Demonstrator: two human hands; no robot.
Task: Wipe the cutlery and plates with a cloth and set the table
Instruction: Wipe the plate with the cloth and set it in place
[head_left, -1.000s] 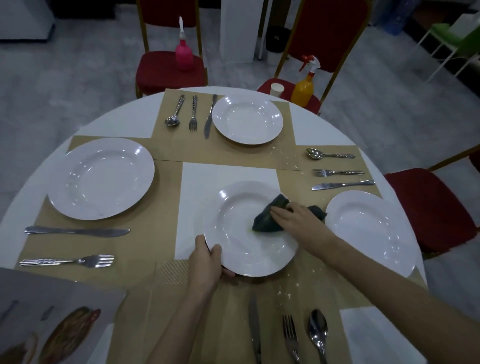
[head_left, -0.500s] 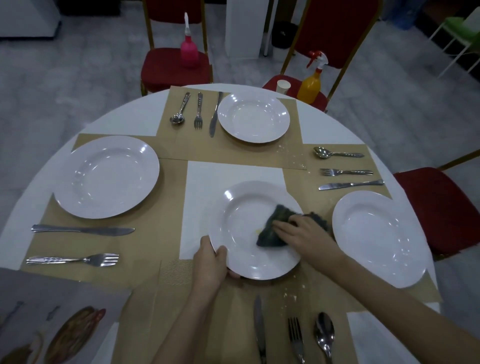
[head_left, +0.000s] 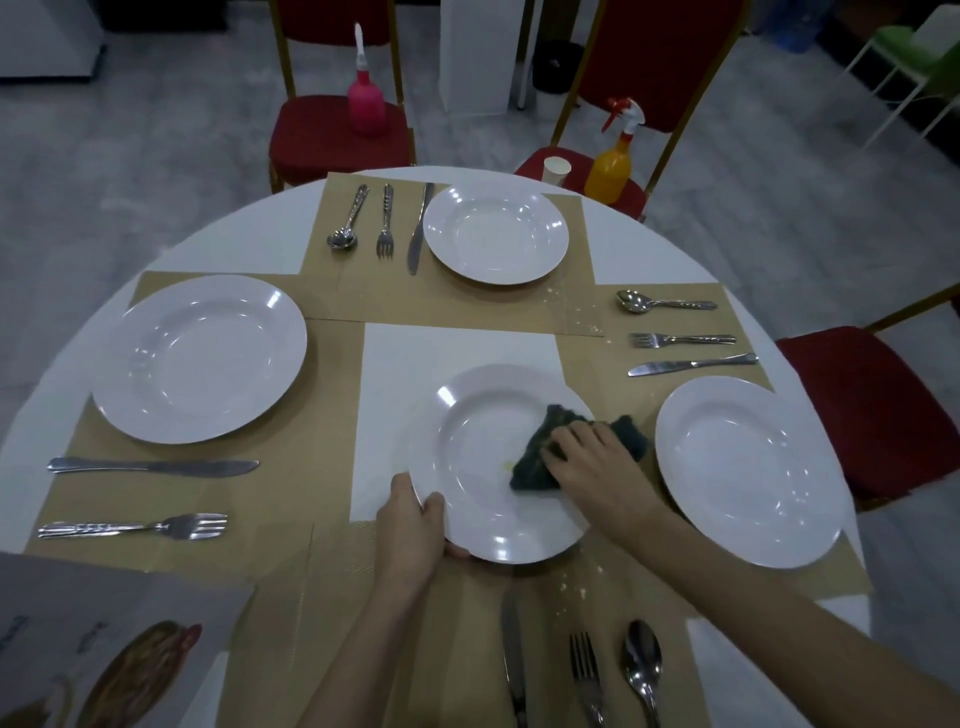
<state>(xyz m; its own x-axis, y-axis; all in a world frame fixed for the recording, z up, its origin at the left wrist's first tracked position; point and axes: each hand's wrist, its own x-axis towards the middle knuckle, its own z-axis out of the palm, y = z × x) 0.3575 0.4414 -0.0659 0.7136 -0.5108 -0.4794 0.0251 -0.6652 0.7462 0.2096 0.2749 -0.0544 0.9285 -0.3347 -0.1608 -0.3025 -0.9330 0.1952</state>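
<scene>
The left hand (head_left: 410, 530) grips the near-left rim of the white plate (head_left: 483, 457), thumb on top, fingers curled beneath. The right hand (head_left: 597, 467) presses a dark cloth (head_left: 535, 462) flat against the plate's right side, fingers extended. The plate sits near the middle of the desk (head_left: 457, 353).

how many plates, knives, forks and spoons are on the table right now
plates: 4, with the near one under the cloth, gripped by the left hand and wiped by the right hand
knives: 4
forks: 4
spoons: 3, none showing at the left setting
total: 15
</scene>
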